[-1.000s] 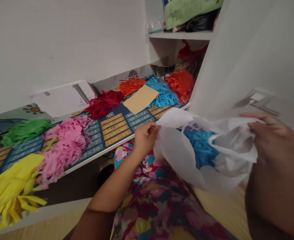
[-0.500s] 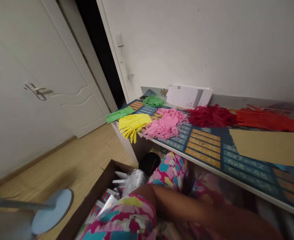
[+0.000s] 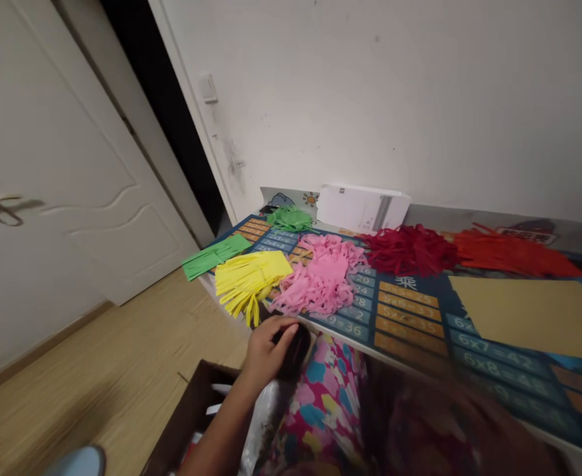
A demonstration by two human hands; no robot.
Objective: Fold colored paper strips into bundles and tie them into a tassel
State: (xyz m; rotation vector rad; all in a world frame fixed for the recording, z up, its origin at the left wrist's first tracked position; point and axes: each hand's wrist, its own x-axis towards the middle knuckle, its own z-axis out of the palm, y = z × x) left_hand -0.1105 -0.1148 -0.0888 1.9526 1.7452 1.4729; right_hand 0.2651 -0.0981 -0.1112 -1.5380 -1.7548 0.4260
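My left hand (image 3: 269, 349) is at the front edge of the table (image 3: 409, 347), just below the pink paper fringe (image 3: 323, 274). Its fingers are curled, with thumb and forefinger tips close together; whatever they may pinch does not show. A yellow fringed paper strip (image 3: 251, 274) hangs partly over the edge close to that hand, and a green fringed strip (image 3: 216, 256) lies further left. Low on the right, a dark, motion-smeared shape (image 3: 473, 420) seems to be my right arm; its fingers cannot be made out.
Bunches of green (image 3: 289, 219), dark red (image 3: 412, 250) and orange paper strips (image 3: 513, 251) lie along the back. A tan sheet (image 3: 528, 314) covers the right part. Against the wall leans a white box (image 3: 363, 206). Below left stands a brown box (image 3: 184, 410) of odds and ends.
The view has shifted so the door slid left. My left hand has come into view at the table edge. The forearm that crossed my lap has drawn back to the right.
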